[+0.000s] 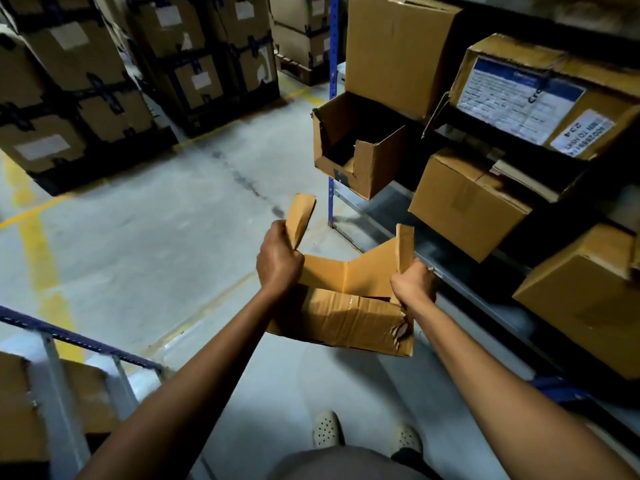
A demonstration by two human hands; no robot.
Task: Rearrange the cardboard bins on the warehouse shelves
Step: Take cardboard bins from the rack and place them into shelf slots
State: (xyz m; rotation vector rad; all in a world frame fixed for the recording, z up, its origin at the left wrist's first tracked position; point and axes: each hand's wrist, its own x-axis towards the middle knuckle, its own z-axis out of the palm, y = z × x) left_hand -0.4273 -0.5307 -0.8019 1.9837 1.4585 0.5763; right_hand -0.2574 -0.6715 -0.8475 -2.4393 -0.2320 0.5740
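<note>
The cardboard bin [343, 317] is held up over the aisle floor [173, 220], just off the front edge of the shelves [467, 289]. The left grip [278, 261] is curled round the bin's left side flap. The right grip [412, 284] is curled round its right wall. A second open bin [356, 147] juts past the shelf's front edge beside the blue upright [331, 98].

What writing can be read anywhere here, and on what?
"Cro", handwritten, cut off: blue-and-white label on the tilted shelf box.
"234", seemingly, upside down: white sticker on that box; other lines blurred.
Label's print, paper stickers on pallet boxes: too blurred to read.
</note>
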